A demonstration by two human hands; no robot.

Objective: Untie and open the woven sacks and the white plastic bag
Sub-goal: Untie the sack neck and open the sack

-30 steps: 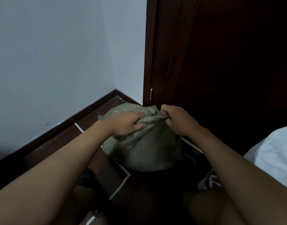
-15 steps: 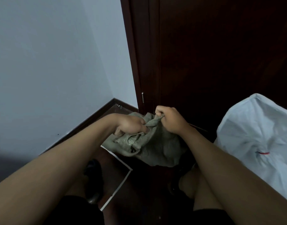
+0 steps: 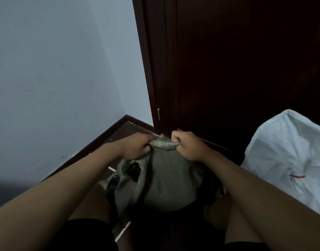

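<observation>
So the person has both fists on the sack (image 3: 164,178), a grey-green woven one sitting on the floor between their knees, right up against the dark door (image 3: 237,69). The left hand (image 3: 135,148) is curled round the bunched fabric on the left side of the neck, and the right hand (image 3: 187,146) is clamped on the right side, so the twisted neck runs pretty much left to right between the 2 fists, with the body of the sack hanging below them toward the person. Both hands are equally close, neither has the edge. Looks like the neck is still gathered, so probably the next bit is pulling the 2 sides apart along that same line. Can't see a tie or knot from here, it's hidden in the grip. The white bag (image 3: 285,156) sits off to the right, well clear of both hands, and its red tie (image 3: 298,176) looks untouched.
</observation>
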